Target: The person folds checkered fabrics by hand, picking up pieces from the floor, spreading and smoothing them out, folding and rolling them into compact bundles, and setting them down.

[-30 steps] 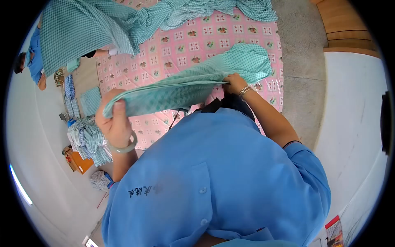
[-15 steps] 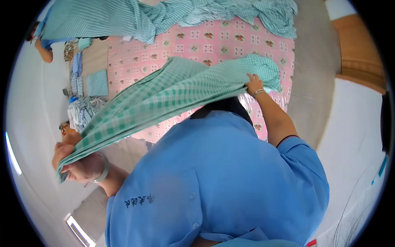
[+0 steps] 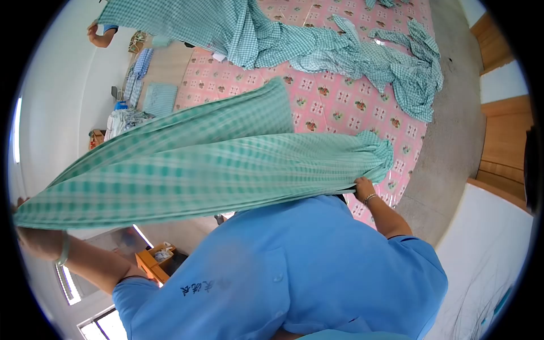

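Observation:
A green-and-white checked cloth [image 3: 187,181] is stretched in front of my body, over the near side of the table. At the far left edge of the view, my left hand [image 3: 39,241] grips one end of it; the fingers are partly hidden and dim there. My right hand [image 3: 364,188] is closed on the cloth's near edge at the right, close to my waist. Beyond the right hand the cloth bunches up on the tabletop, and a folded flap of it rises behind the stretched part.
A pink patterned cover [image 3: 340,107] lies on the table. Crumpled checked cloths [image 3: 362,62] are strewn along its far side. At upper left another person's hand [image 3: 101,35] holds up a checked sheet [image 3: 187,22]. Folded cloths [image 3: 160,99] sit at left; wooden furniture [image 3: 504,136] stands right.
My left hand has moved outward to the left, drawing the cloth longer and flatter. The right hand keeps its hold. The view has shifted, showing more of the far cloths.

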The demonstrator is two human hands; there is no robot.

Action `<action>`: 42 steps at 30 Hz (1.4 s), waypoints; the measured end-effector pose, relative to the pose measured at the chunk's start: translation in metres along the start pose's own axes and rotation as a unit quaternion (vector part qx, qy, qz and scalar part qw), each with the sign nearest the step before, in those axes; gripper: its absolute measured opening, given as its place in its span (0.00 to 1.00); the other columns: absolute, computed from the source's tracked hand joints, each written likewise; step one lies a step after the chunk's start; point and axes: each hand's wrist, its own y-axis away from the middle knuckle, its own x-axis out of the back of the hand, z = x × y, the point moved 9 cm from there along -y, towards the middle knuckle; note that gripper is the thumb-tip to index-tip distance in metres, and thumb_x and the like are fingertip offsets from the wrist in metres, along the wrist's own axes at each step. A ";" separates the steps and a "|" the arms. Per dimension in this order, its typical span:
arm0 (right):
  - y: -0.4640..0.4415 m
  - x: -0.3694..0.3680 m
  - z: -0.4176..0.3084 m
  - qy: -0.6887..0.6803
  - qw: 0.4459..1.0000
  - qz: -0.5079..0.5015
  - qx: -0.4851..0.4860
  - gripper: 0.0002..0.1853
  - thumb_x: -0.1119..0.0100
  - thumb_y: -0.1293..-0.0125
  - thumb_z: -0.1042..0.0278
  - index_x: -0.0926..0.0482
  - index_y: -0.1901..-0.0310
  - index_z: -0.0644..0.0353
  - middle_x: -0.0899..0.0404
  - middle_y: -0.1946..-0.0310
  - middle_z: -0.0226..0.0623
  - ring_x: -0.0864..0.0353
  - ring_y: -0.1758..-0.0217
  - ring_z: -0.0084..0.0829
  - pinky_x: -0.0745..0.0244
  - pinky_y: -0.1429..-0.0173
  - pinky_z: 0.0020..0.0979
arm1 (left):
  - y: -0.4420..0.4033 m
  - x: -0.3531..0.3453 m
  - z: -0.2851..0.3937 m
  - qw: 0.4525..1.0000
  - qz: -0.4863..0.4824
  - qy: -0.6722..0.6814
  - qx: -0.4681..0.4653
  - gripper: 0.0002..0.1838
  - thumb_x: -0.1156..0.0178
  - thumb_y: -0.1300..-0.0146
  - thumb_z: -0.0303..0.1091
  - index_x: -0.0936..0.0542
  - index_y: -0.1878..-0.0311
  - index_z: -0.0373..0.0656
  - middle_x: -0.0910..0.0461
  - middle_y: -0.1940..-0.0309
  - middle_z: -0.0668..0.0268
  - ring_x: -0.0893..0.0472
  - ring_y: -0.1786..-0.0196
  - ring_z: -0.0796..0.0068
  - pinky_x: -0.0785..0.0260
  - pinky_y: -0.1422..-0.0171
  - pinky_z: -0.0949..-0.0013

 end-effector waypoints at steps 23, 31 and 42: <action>0.167 0.515 0.399 0.120 0.825 0.383 -0.398 0.16 0.56 0.46 0.60 0.24 0.66 0.64 0.24 0.67 0.51 0.25 0.64 0.45 0.32 0.62 0.40 | 0.055 -0.256 -0.385 0.773 -0.334 0.251 0.477 0.19 0.46 0.44 0.45 0.30 0.54 0.42 0.29 0.61 0.71 0.33 0.64 0.81 0.39 0.62 0.78; 0.392 0.650 0.023 0.270 0.542 0.660 -0.445 0.17 0.46 0.46 0.58 0.23 0.61 0.63 0.22 0.69 0.42 0.25 0.65 0.29 0.34 0.61 0.28 | 0.076 -0.343 -0.530 0.613 -0.065 0.606 0.504 0.11 0.50 0.41 0.29 0.32 0.58 0.31 0.31 0.63 0.55 0.32 0.68 0.66 0.34 0.45 0.55; 0.129 0.271 0.011 0.284 0.909 0.286 -0.102 0.05 0.43 0.62 0.77 0.30 0.85 0.60 0.29 0.79 0.40 0.31 0.69 0.41 0.35 0.64 0.38 | 0.348 -0.177 -0.744 0.692 0.013 0.411 0.594 0.17 0.48 0.44 0.35 0.30 0.56 0.33 0.28 0.55 0.55 0.28 0.54 0.62 0.34 0.49 0.61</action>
